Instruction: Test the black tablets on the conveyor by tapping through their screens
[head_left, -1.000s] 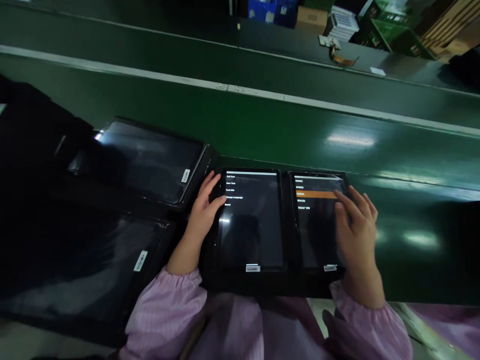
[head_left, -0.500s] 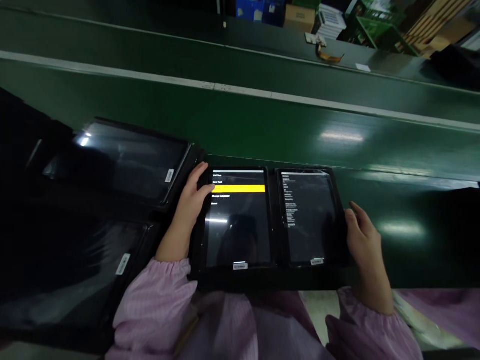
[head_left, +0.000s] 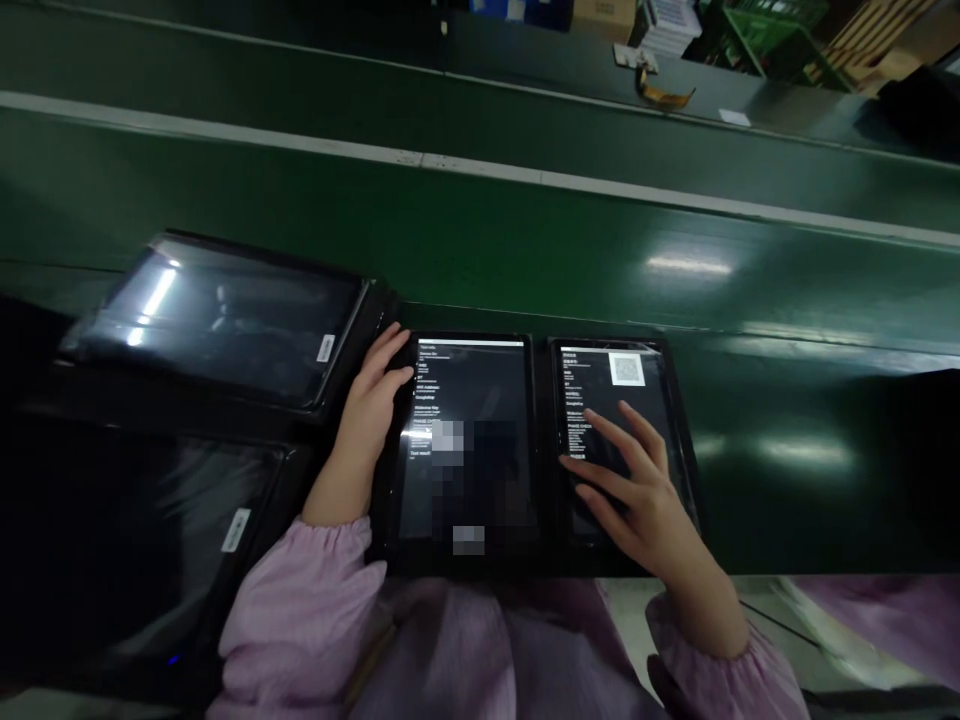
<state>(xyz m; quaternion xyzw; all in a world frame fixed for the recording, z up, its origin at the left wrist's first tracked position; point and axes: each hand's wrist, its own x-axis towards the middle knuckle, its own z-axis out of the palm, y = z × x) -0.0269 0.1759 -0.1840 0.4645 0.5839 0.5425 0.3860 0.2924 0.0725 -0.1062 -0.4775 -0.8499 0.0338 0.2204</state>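
Observation:
Two tablets with lit dark screens lie side by side in front of me. The left tablet (head_left: pixel 480 400) shows lines of white text, part of it pixelated. My left hand (head_left: pixel 370 400) rests along its left edge, thumb at the screen's edge and fingers stretched toward the upper corner. Over the right tablet (head_left: pixel 671 420) my right hand (head_left: pixel 637 490) is spread open, fingertips at the lower left half of its screen. Contact there cannot be made out. This screen shows text and a white QR code (head_left: pixel 627 369); the hand hides its lower part.
To my left lie two dark-screened tablets, an upper one (head_left: pixel 232 320) and a lower one (head_left: pixel 150 540), each with a white label. A green work surface (head_left: pixel 480 245) runs across, with a pale strip (head_left: pixel 480 170). Behind are a green crate (head_left: pixel 772 45) and a cardboard box (head_left: pixel 604 15).
My right hand has moved left from beside the right tablet to over its screen, where a QR code now shows. The left tablet's menu has given way to text; my left thumb has drawn back.

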